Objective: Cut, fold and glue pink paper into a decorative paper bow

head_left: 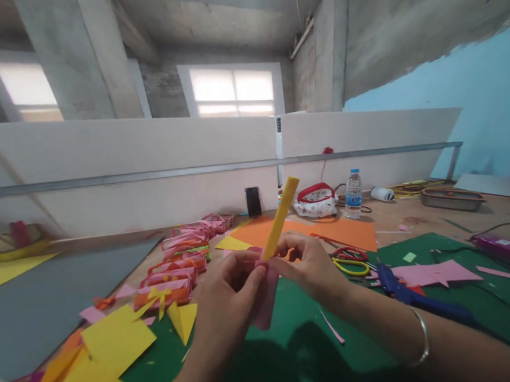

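Observation:
Close together above the green mat (298,310), my two hands meet around a pink folded paper piece and a yellow strip. My left hand (233,291) is closed on the pink folded piece (267,306), which hangs below its fingers. With thumb and fingers, my right hand (306,263) pinches the lower end of the yellow strip (283,215). The strip points up and slightly right, its foot against the top of the pink piece. My fingers partly hide where the two meet. A thin pink scrap (332,327) lies on the mat below.
Yellow sheets (116,334) and a row of pink and orange paper pieces (185,260) lie left. To the right are scissors (351,265), a blue glue gun (402,297), pink scraps (435,272) and a power strip (503,248). A bottle (354,196), pouch (316,201) and phone (253,201) stand behind.

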`<state>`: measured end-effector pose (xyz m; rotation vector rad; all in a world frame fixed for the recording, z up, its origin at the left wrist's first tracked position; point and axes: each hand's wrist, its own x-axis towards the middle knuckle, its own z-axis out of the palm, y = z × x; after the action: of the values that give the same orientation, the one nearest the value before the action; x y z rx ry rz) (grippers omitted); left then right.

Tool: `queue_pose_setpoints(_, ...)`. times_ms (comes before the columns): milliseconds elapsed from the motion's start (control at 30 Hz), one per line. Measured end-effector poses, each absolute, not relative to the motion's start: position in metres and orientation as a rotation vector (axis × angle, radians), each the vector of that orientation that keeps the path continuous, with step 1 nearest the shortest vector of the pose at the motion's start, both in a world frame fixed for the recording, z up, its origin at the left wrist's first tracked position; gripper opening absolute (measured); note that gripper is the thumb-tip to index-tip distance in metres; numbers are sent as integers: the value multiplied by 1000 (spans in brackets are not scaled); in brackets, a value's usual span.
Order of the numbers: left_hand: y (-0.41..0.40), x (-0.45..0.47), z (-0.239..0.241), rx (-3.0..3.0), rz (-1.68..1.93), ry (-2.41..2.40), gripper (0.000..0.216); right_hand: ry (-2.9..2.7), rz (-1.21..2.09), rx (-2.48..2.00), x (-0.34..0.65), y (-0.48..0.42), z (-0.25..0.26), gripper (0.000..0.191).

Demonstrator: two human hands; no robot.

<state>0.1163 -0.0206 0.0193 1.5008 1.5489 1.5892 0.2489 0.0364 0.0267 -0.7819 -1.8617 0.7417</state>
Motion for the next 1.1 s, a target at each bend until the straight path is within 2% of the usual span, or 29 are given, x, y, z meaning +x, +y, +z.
queue_pose_setpoints(133,-8,108,12,1280,1506,1421,29,-1844,673,-751,241,48,13,5)
queue_pose_setpoints(300,-5,104,0,1186,1492,1356,23,-1879,573,-682,238,50,-6,5)
queue_pose_setpoints(733,-5,102,0,1126,1497,1295,17,-2087,180,-405,250,51,-2,13)
queue_pose_setpoints(933,-7,103,4,1137,1532,1303,11,-2147,192,-330,255,56,0,21)
queue_pose_setpoints(1100,-13,107,6,1140,1538,1338,19,-2177,203,-342,257,53,5,22)
